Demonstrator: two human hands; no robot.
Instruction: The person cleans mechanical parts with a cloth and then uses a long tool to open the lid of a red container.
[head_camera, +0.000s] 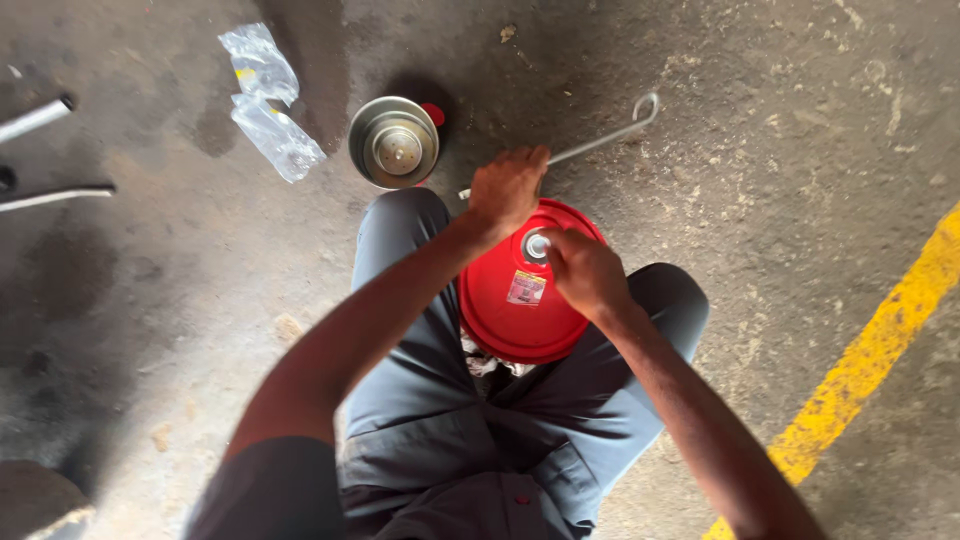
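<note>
Head view: two hands, one red pail.

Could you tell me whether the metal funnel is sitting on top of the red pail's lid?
No, the metal funnel stands on the concrete floor beyond the person's knee, apart from the red pail.

Left hand: closed in a loose fist, knuckles up, fingers curled under.
Left arm: bare forearm extended forward and to the right, elbow bent.
Right hand: fingers bunched together, tips pinched at upper left of the hand.
Right arm: bare forearm angled inward from lower right.
Spacing: hands near, not touching.
Legs: knees bent, spread apart.
</note>
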